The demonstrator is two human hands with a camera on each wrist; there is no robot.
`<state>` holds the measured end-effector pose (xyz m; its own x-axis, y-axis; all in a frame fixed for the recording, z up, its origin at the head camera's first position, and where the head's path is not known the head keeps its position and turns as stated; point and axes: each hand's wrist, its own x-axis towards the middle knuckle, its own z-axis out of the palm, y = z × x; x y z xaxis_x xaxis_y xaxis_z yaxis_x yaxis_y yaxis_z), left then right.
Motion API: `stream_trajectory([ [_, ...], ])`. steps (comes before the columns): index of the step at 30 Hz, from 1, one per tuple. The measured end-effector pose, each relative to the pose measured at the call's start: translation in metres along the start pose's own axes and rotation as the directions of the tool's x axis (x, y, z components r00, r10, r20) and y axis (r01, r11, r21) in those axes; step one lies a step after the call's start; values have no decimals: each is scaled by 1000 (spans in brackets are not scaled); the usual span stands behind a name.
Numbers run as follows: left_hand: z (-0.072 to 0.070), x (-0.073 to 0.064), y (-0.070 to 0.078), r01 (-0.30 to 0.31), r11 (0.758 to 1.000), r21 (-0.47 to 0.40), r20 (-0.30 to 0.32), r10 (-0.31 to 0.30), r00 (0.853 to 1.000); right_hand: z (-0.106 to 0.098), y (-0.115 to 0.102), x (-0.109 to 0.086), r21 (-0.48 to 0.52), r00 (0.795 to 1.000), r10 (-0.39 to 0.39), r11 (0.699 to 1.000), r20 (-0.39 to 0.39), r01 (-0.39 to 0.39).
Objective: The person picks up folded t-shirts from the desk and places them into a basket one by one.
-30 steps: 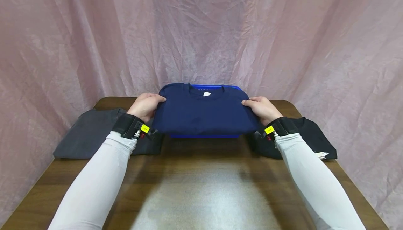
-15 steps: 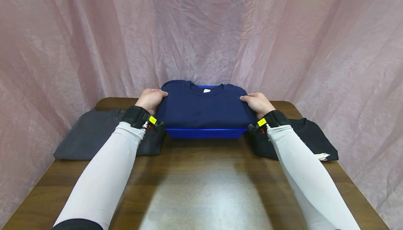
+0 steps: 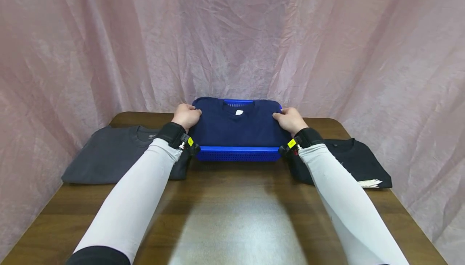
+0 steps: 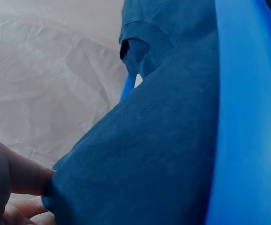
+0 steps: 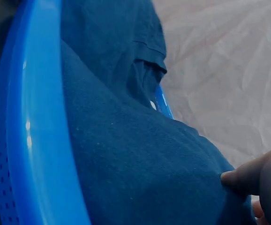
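A folded navy T-shirt (image 3: 237,130) with a white neck label lies within the rim of a blue plastic basket (image 3: 238,154) at the far side of the table. My left hand (image 3: 187,116) pinches the shirt's left edge, thumb on top. At the opposite edge my right hand (image 3: 290,120) pinches the cloth the same way. In the left wrist view the thumb (image 4: 30,176) presses the shirt's corner, and the basket's front rim (image 4: 248,112) runs along the right. The right wrist view has the other thumb (image 5: 243,178) on the cloth.
On the left of the wooden table (image 3: 232,216) lies a folded dark grey T-shirt (image 3: 112,152), partly under my left forearm. A folded black T-shirt (image 3: 359,160) with a white print lies at the right. A pink curtain (image 3: 232,35) hangs behind the table.
The navy T-shirt has gone from in front of and above the basket down inside its rim, so the basket's front wall now shows. Both hands have moved inward, still gripping it.
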<state>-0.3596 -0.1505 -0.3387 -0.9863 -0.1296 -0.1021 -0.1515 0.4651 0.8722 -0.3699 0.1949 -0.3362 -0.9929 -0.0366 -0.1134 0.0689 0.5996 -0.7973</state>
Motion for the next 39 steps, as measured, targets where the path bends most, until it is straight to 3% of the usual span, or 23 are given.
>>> stream_trajectory([
  [2, 1, 5, -3, -41, 997, 61, -11, 42, 999, 0, 0, -1, -70, 999, -28, 997, -26, 26],
  [4, 7, 39, -25, -89, 983, 160, -65, 100, 993, -1, 1, -3, -187, 996, -62, 981, -64, 49],
  [6, 11, 76, -48, -149, 953, 262, -146, 192, 971, -2, 2, -5, -308, 988, -109, 949, -109, 71],
  [7, 12, 90, -57, -169, 938, 301, -191, 233, 953, -3, 2, -7, -354, 982, -132, 932, -131, 78],
  [9, 9, 103, -62, -176, 934, 311, -223, 251, 942, -5, 2, -11, -394, 971, -170, 915, -170, 91],
  [10, 4, 92, -56, -189, 939, 286, -221, 256, 941, -6, 1, -14, -390, 964, -188, 915, -187, 102],
  [11, -3, 72, -45, -205, 947, 249, -205, 258, 944, -7, 1, -17, -380, 959, -200, 918, -198, 113],
  [14, -23, 7, -16, -190, 979, 68, -119, 197, 973, -9, 2, -25, -316, 953, -214, 939, -216, 139],
  [17, -35, -32, -11, -180, 982, -60, -77, 175, 982, -9, 4, -34, -224, 956, -210, 961, -204, 163],
  [24, -57, -57, -39, -121, 987, -108, -13, 121, 993, -8, 7, -55, -72, 961, -214, 976, -175, 204],
  [30, -64, -70, -54, -125, 985, -120, 22, 128, 992, 1, 6, -69, -33, 959, -238, 971, -155, 236],
  [39, -81, -92, -85, -142, 987, -74, 53, 146, 988, 32, -1, -99, 44, 944, -309, 948, -116, 316],
])
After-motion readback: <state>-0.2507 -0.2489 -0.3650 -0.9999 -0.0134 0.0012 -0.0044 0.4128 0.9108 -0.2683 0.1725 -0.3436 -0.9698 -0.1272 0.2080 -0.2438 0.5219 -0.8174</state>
